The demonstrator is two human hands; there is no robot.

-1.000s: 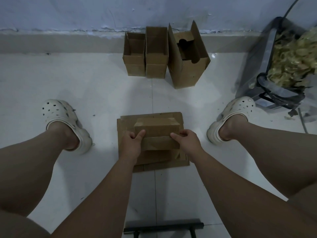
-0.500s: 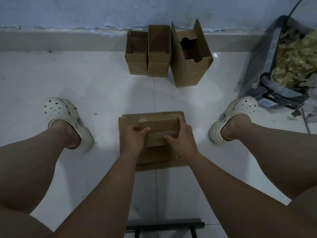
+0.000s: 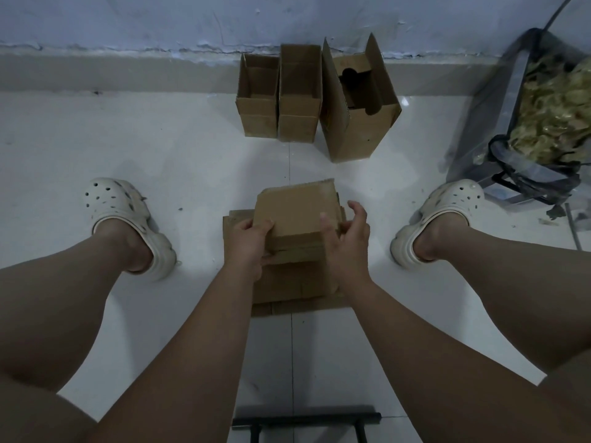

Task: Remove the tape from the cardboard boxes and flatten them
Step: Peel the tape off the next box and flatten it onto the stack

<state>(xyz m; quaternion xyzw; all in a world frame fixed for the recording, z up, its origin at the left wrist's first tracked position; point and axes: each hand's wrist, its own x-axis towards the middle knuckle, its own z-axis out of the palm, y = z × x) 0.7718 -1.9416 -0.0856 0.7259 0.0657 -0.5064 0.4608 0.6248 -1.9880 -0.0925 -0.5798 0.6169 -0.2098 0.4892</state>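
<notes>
We judge the step in hand to be the flattening of one small box (image 3: 294, 212), held just over the stack of flattened cardboard (image 3: 287, 282) on the floor (image 3: 160, 148). No tape shows on the box from here, so the peeling seems done for this one. Our left hand (image 3: 251, 238) grips its left end: the thumb (image 3: 267, 226) lies on the top panel and the other fingers curl underneath, out of sight. Our right hand (image 3: 347, 238) is spread wide, its thumb (image 3: 324, 220) laid on the panel's right part, while its curved fingers (image 3: 359, 212) reach past the right edge and look apart from the card, closed on nothing. The box thus sits between the two sets of fingers, its far edge tilted up and away from the fingertips, its near edge below the thumbs. The stack lies directly beneath both hands, showing toward the wrists and just beyond the right fingertips. The next move, as we read it, calls for the right fingers to close on that edge, or for both palms to press the panel down until the walls fold flat onto the stack. Well beyond the fingertips, by the wall, three upright boxes (image 3: 299, 123) stand open side by side, not yet flattened. A dark bag (image 3: 511, 91) of pale crumpled scraps sits far off to the right of our right hand.
</notes>
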